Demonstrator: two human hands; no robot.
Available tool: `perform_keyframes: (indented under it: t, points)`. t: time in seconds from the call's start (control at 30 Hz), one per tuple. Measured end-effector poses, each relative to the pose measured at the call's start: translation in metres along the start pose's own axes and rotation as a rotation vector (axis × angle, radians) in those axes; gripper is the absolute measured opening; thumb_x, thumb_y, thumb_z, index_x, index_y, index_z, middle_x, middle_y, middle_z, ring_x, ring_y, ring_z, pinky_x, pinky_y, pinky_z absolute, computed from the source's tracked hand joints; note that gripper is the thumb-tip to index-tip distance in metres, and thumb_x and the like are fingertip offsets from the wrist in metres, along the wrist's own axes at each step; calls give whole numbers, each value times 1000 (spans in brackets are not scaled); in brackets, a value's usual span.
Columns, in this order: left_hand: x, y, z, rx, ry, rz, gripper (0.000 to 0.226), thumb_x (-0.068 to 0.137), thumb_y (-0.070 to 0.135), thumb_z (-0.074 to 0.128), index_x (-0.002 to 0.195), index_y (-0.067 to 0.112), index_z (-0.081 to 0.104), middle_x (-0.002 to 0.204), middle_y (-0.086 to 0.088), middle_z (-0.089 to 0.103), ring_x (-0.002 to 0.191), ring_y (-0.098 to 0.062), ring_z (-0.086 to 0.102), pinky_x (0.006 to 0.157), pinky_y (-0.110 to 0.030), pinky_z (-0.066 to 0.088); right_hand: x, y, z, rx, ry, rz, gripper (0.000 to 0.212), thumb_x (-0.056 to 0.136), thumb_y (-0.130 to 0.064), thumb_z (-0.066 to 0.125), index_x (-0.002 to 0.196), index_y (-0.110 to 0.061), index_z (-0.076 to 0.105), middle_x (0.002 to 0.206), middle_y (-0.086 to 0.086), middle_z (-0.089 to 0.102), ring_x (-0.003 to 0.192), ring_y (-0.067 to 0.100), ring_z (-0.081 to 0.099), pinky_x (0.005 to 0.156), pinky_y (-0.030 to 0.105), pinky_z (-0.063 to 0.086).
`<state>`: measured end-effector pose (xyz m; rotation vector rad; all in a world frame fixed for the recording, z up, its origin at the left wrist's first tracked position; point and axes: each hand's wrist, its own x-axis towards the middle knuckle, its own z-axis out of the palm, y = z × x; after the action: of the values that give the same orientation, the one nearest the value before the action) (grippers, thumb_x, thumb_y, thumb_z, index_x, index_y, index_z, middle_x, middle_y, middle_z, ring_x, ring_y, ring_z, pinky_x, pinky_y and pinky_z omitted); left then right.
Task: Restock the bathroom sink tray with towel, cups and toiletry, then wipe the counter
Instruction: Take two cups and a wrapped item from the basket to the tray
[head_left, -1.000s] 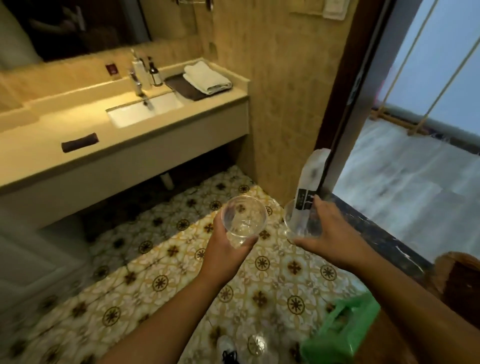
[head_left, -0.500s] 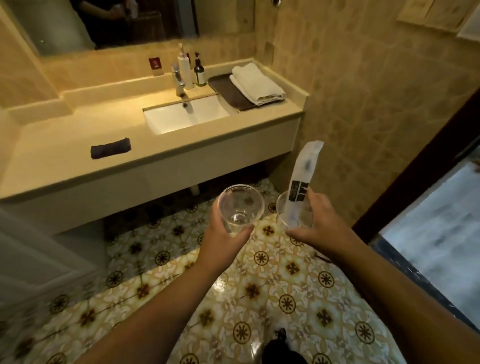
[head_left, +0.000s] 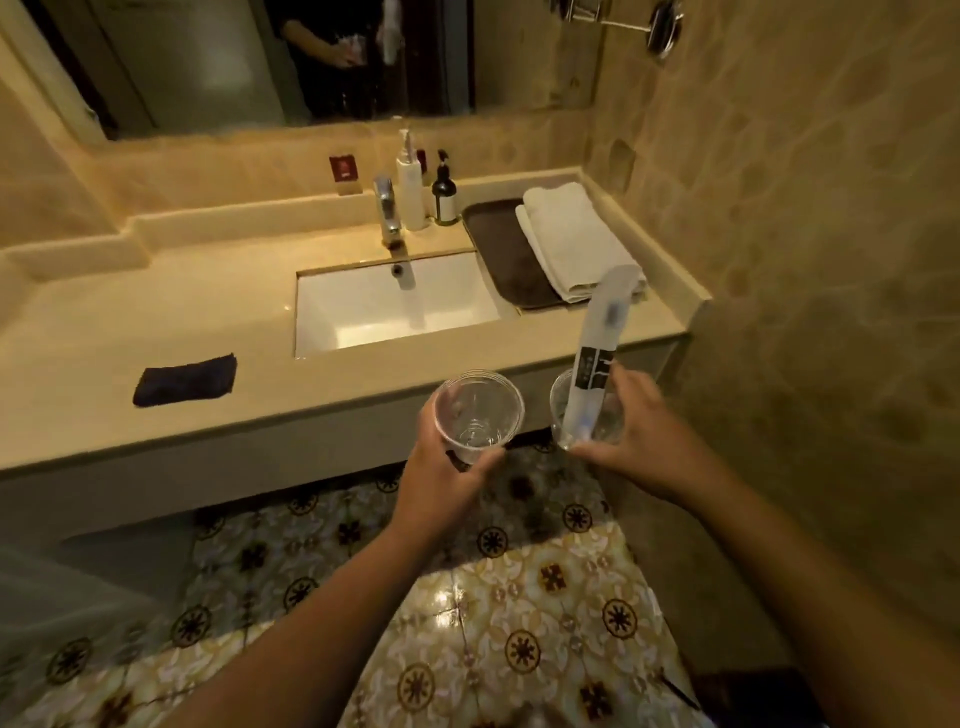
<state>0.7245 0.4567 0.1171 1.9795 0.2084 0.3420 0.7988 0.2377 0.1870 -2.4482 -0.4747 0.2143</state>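
**Two cups held out in front of the sink counter**

Person stands at the vanity, both arms out over the patterned floor (head_left: 519, 613). Left hand (head_left: 441, 478) wraps an empty clear plastic cup (head_left: 478, 410) from below and the side, fingers curled round its lower wall, mouth up and tipped slightly toward the camera. Right hand (head_left: 639, 436) grips a second clear cup (head_left: 587, 421), thumb on the near side, fingers round the far side. A long sachet-style toiletry packet (head_left: 597, 353) stands in that cup, leaning up and away, its top overlapping the counter edge in view; dark label band near the middle, print too blurred to read.

Both cups sit in front of the counter (head_left: 156, 322) edge, over the floor, not touching it. Cups are close beside each other but apart.

On the counter: white basin (head_left: 384, 306) in the middle, chrome faucet (head_left: 387, 213) behind it. Right of the basin a dark tray (head_left: 498, 244), with a folded white towel (head_left: 571, 239) lying along its right half, part hanging past the tray's right edge. Between faucet and tray, a tall white pump bottle (head_left: 410, 187) and a short dark pump bottle (head_left: 445, 195), upright, just beside each other. Small red card (head_left: 344, 170) against the back ledge. Dark folded cloth (head_left: 184, 379) lies left of the basin, near the front edge, well apart from the tray.

Mirror (head_left: 260, 57) above shows a dim reflection of the person.
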Motion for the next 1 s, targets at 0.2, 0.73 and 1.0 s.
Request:
perform_keyframes:
  t: [0.2,0.73,1.0]
  points:
    - [121,-4,37,8,33,14,90,79,34,79,147,29,20,150,11,37,135,-3,39,107,-30,39,125,21,-35,-1,15,-18,95,72,-43,83,147,-31,26,149,1,33,128,20,47,102,39,45]
    - [488,-81,99,-31,-28,-120,87,83,32,76,148,32,18,156,7,32,139,-10,33,102,-18,26,493,76,-47,28,-2,49,91,72,-45,80,144,-34,26,146,-2,31,130,15,45,99,33,42]
    - [607,-134,129,27,-1,-218,87,82,34,77,148,31,21,153,4,39,136,-17,41,104,-24,32,640,111,-17,-8,-110,39,90,70,-54,79,142,-37,28,145,-3,35,129,17,47,102,41,47]
